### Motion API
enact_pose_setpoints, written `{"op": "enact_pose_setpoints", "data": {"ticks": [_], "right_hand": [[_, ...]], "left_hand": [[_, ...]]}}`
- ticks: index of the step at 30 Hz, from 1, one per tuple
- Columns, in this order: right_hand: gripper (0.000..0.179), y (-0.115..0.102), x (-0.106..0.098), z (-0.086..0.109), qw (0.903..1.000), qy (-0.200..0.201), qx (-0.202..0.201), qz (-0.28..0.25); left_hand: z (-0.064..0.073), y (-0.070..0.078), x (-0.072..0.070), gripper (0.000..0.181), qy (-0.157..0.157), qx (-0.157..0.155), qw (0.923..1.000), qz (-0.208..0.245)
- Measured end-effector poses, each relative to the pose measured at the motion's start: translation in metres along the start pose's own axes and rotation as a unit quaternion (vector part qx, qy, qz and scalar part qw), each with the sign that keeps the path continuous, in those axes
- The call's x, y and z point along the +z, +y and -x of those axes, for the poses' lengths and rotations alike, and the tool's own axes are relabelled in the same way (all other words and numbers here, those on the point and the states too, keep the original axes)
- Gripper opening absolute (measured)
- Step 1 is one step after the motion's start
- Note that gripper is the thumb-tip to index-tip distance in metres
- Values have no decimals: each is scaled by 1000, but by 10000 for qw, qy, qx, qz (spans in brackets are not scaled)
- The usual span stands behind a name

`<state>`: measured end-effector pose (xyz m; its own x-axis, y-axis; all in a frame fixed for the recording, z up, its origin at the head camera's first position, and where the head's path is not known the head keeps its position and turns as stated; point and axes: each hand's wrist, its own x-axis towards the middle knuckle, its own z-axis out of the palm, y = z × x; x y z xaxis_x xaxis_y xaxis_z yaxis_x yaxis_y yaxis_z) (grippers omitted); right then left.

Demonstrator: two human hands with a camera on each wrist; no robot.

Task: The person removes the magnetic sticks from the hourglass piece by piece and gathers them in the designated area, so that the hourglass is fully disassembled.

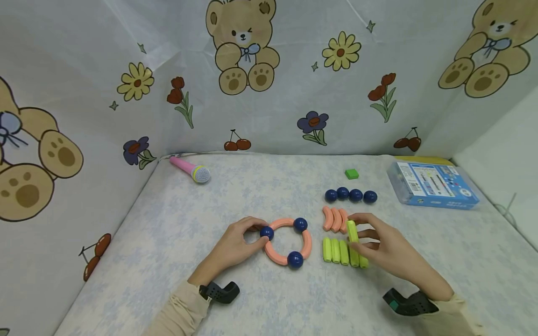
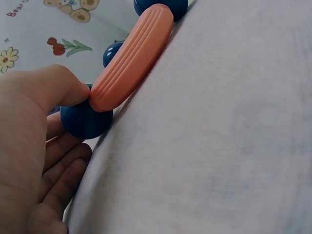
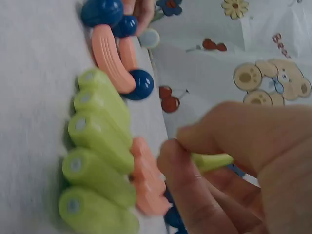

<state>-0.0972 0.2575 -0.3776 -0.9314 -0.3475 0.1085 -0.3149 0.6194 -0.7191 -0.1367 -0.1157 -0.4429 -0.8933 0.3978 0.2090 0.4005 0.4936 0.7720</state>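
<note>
A ring of three curved orange pieces (image 1: 307, 243) joined by three dark blue balls (image 1: 295, 260) lies mid-table. My left hand (image 1: 233, 242) pinches the ring's left ball (image 2: 87, 119) between thumb and fingers, beside the end of a curved piece (image 2: 134, 58). On the right, my right hand (image 1: 391, 247) holds a yellow-green stick (image 1: 351, 229) between thumb and fingertips, raised over a row of several similar sticks (image 1: 335, 250). In the right wrist view the fingers hide most of the held stick, and the row's sticks (image 3: 100, 178) show pale round spots on their ends.
Behind the green row lie three loose curved orange pieces (image 1: 336, 219). Farther back are several blue balls (image 1: 355, 195) in a line and a small green block (image 1: 351, 174). A clear case with blue packaging (image 1: 437, 184) stands back right; a pink toy microphone (image 1: 190, 169) lies back left.
</note>
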Motion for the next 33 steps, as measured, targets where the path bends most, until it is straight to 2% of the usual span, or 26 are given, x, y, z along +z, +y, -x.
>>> {"op": "enact_pose_setpoints", "data": {"ticks": [7, 12, 17, 22, 33], "right_hand": [[59, 13, -16, 13, 9986, 3, 344, 403], [52, 28, -27, 23, 9964, -57, 532, 651], [49, 40, -32, 29, 9948, -636, 718, 350], [53, 42, -30, 29, 9896, -1181, 823, 43], [60, 49, -28, 30, 9887, -1350, 594, -285]], "left_hand": [[0, 1, 1, 32, 14, -9, 10000, 16], [0, 2, 1, 31, 43, 5, 10000, 7], [0, 3, 0, 31, 55, 5, 10000, 12], [0, 3, 0, 31, 49, 12, 10000, 17], [0, 0, 1, 32, 57, -25, 10000, -18]]}}
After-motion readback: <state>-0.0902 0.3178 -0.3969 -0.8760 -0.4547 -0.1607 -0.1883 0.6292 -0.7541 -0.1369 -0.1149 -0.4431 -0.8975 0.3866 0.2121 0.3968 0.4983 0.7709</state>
